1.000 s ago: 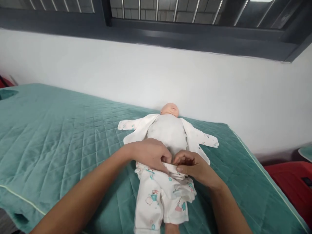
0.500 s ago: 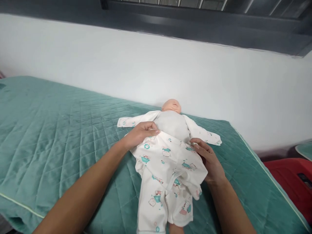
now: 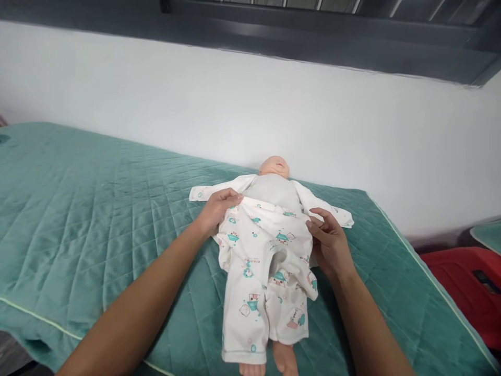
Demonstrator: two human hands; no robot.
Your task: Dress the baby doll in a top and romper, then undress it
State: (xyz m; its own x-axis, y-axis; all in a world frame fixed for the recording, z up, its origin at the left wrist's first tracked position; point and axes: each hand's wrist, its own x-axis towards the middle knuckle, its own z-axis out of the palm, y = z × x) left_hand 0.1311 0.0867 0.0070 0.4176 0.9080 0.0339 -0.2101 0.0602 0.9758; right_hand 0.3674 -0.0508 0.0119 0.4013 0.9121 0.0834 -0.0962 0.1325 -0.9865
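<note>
A baby doll lies on its back with its head toward the wall, its grey cloth chest bare. White sleeves with a teal and pink print cover its outstretched arms. A flap of the matching baby shirt lies across its belly, bunched lower down. My left hand pinches the flap's upper left corner between thumb and fingers. At the flap's right edge, my right hand has its fingers bent, thumb and fingertips on the cloth. Printed baby pants cover the legs, and both feet stick out below.
A green quilted cover spreads under the doll, with a pale piped edge. Behind it rises a white wall below a dark window frame. A red plastic object stands at the right, beyond the cover's edge.
The shirt flap's right side has moved in toward the doll's middle and up. My left hand has shifted slightly left and up. More of the doll's feet shows.
</note>
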